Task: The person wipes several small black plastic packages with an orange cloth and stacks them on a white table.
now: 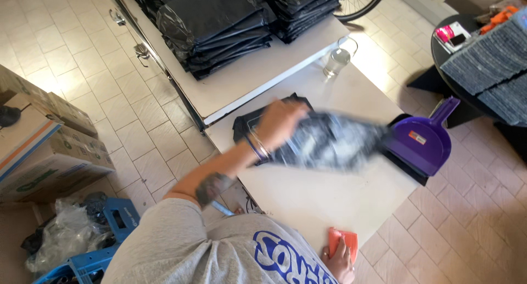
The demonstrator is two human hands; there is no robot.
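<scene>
My left hand (280, 122) reaches out over the white table (324, 199) and grips a flat black package in glossy plastic (337, 144), which is blurred by motion. Another dark flat package (245, 128) lies under it on the table. Bracelets sit on that wrist. My right hand (341, 263) is at the table's near edge, fingers pressed on a small flat orange object (343, 240).
A purple dustpan (421, 142) lies at the table's right end on a black piece. A glass jar (336, 61) stands farther back. Stacks of black packages (219, 28) fill a second table. Cardboard boxes (44, 146) and a blue crate (112, 229) stand left; grey fabric stacks (488, 59) right.
</scene>
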